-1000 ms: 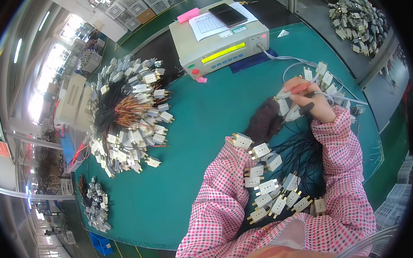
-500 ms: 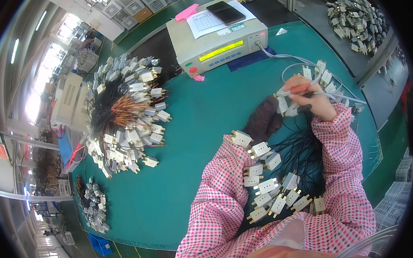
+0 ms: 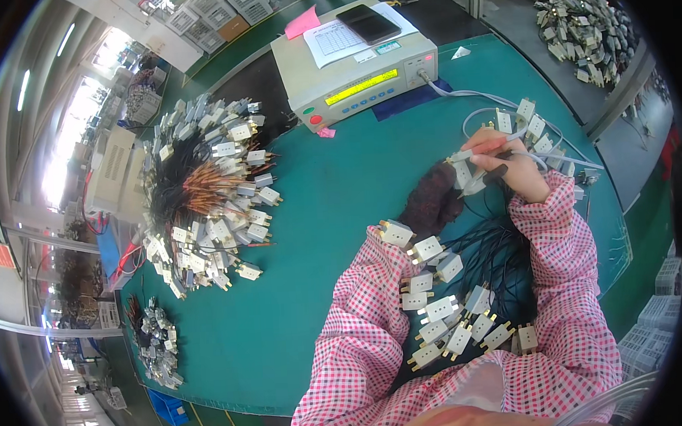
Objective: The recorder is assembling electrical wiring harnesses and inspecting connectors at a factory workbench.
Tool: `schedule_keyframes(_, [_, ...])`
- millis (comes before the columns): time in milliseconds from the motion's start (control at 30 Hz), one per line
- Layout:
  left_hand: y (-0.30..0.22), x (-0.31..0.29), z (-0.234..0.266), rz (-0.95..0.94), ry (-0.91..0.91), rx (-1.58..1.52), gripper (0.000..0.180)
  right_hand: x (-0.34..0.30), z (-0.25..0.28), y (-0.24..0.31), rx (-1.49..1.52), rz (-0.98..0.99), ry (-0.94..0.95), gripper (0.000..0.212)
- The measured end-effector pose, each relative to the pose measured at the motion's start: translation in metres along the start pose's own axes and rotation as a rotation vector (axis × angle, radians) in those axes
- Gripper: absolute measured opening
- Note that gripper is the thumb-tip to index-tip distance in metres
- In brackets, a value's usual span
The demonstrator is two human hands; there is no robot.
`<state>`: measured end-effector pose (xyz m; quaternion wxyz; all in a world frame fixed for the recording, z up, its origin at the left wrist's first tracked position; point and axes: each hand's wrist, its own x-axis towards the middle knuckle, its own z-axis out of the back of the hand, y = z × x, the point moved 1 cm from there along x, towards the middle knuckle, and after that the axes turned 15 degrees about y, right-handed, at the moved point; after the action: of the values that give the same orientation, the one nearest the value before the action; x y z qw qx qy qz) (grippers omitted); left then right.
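Note:
In a dark glove, my left hand (image 3: 434,197) is closed on a white plug (image 3: 462,174) with metal pins. My bare right hand (image 3: 516,169) is closed around a pair of test probes, a red one (image 3: 490,145) and a black one (image 3: 495,176). Their pale front ends are at the plug; whether the tips touch its pins is too small to tell. Thin grey leads run from that hand toward the tester (image 3: 357,67). Under my forearms lies a bundle of similar white plugs (image 3: 439,309) on black cords (image 3: 494,244).
A large bundle of corded plugs (image 3: 218,232) lies left on the green mat (image 3: 318,206), a smaller one (image 3: 160,346) near its left edge. More plugs (image 3: 533,127) sit beyond my right hand. A phone (image 3: 368,23) and papers (image 3: 330,42) rest on the tester.
Both hands stay at the same plug. My right hand has tilted slightly, and more of the red probe shows now. The view has shifted a little.

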<state>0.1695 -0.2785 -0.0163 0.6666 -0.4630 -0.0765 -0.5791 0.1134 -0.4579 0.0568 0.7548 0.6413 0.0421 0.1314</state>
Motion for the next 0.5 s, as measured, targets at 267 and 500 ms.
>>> schedule_keyframes(267, [0.010, -0.010, -0.018, 0.611, 0.056, -1.219, 0.044, -0.004, 0.018, -0.008, -0.069, -0.001, -0.045, 0.017])
schedule_keyframes(500, [0.001, -0.007, -0.014, 0.738, -0.001, -1.383, 0.048, -0.008, 0.022, -0.017, -0.044, -0.159, -0.072, 0.015])
